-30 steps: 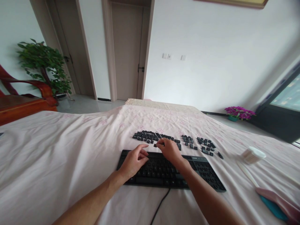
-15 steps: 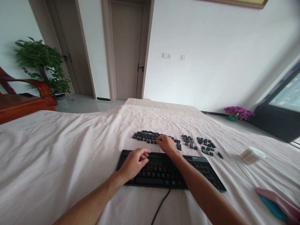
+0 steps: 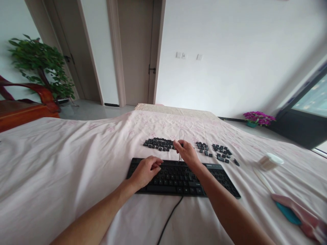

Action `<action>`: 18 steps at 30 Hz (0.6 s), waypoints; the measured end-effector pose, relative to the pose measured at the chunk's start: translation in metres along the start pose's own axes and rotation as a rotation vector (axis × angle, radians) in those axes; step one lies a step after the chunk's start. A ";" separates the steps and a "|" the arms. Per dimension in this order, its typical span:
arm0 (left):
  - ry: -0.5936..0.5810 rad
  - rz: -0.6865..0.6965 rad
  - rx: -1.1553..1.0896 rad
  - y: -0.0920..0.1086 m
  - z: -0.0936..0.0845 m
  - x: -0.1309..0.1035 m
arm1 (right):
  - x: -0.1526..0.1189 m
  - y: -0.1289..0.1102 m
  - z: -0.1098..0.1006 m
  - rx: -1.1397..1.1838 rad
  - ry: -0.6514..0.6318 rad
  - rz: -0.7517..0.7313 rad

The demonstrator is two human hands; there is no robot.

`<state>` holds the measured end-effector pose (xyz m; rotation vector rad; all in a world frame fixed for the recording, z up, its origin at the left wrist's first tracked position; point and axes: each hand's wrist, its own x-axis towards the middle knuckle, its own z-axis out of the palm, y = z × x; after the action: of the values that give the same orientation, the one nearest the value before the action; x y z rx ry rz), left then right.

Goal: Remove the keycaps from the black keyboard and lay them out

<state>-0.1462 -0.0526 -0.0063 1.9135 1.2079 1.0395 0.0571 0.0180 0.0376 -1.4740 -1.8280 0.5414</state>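
Note:
A black keyboard [image 3: 166,188] lies on the bedspread before me, with keycaps on its left and middle part and bare key positions visible at the right. My left hand [image 3: 146,172] rests over its upper left, fingers loosely bent, thumb a little apart, with nothing seen in it. Above the keyboard's back edge, my right hand [image 3: 187,153] is closed round a wire keycap puller [image 3: 181,133]. The puller's loop sticks up past the fingers and its prongs point down toward the keyboard. Loose black keycaps [image 3: 159,143] lie in groups behind the keyboard, partly hidden by my right hand.
A clear tub of cotton swabs [image 3: 271,161] lies to the right, near a brush-like tool with a pale handle and a pink and teal cloth [image 3: 288,212]. The keyboard cable [image 3: 170,217] runs toward me. The pale bedspread [image 3: 84,163] is wrinkled.
My right hand has moved from among the loose keycaps back toward the keyboard, and the puller now shows upright in it. My left hand stays on the keyboard. The view has shifted slightly.

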 end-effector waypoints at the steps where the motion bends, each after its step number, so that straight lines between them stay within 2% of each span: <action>1: -0.004 0.008 0.013 0.000 0.000 0.000 | -0.005 -0.001 0.000 0.063 -0.019 -0.003; 7: -0.024 0.031 0.042 -0.002 0.002 0.001 | -0.034 -0.005 0.008 0.441 -0.172 -0.027; 10: -0.052 0.025 0.060 -0.002 0.002 0.002 | -0.044 -0.004 0.011 0.441 -0.206 -0.073; 18: -0.124 0.054 0.160 0.008 -0.001 -0.001 | -0.056 -0.004 0.012 0.335 -0.325 -0.344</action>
<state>-0.1441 -0.0567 0.0009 2.1111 1.2063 0.8591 0.0506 -0.0355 0.0182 -0.8631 -2.0592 0.8999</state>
